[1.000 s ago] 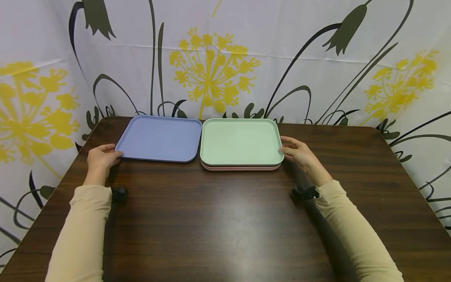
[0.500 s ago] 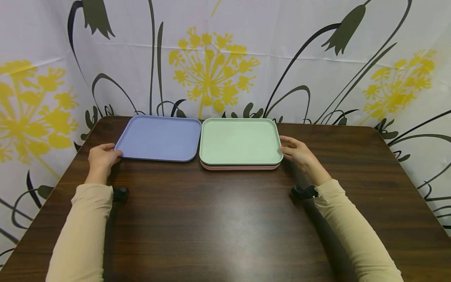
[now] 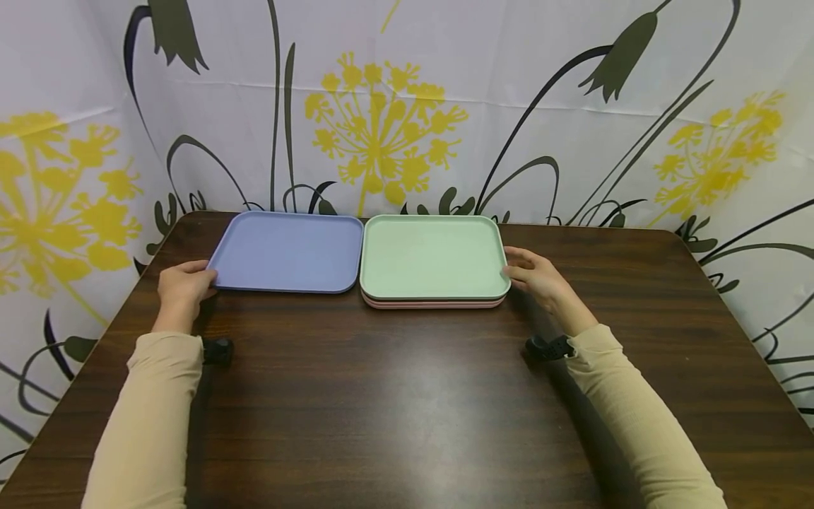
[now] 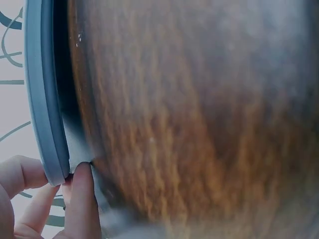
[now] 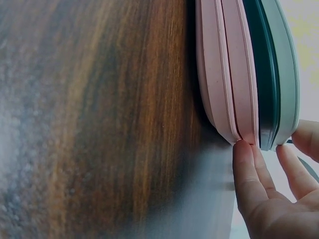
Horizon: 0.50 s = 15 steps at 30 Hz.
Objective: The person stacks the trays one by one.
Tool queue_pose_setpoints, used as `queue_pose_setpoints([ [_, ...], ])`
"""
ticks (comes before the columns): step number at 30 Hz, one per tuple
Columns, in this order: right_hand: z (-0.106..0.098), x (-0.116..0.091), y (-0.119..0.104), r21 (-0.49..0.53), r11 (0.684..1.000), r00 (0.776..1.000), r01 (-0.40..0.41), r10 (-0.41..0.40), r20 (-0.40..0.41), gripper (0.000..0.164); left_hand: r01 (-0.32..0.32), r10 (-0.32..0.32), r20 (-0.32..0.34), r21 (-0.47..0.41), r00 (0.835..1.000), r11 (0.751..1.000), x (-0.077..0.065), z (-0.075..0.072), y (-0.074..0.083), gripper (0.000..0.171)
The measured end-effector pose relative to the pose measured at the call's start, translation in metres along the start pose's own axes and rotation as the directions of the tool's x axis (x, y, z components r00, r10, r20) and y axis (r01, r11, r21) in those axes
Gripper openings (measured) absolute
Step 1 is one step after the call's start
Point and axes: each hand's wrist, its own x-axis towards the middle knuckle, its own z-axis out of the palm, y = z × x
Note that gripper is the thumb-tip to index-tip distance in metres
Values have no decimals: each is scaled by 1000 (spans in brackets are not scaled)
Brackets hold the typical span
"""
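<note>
A flat blue tray [image 3: 289, 251] is at the back left of the table. My left hand [image 3: 183, 293] pinches its near left corner; in the left wrist view the thumb is at the top side of the rim [image 4: 44, 99] and fingertips are underneath. Beside it a light green tray [image 3: 435, 256] tops a stack, its left edge next to the blue tray. My right hand [image 3: 540, 283] holds the right end of the stack. In the right wrist view, its thumb and a finger pinch the green rim, another fingertip touches the pink trays [image 5: 227, 74], and a dark green layer [image 5: 261, 74] lies between.
The dark brown wooden table [image 3: 407, 396] extends toward me and out to both sides. A white cloth [image 3: 254, 106] with yellow and grey flower prints hangs directly behind its back edge. Black straps with small devices [image 3: 217, 351] sit on both wrists.
</note>
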Motion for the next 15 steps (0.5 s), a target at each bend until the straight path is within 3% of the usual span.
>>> queue_pose_setpoints([
  [9,0,1,0,6,1000,1000,11,-11,8,56,49,-48,16,-96,999,994,2,-9,2,52],
  [15,0,1,0,-7,1000,1000,4,-4,2,55,73,-71,20,-99,997,992,4,-15,0,47],
])
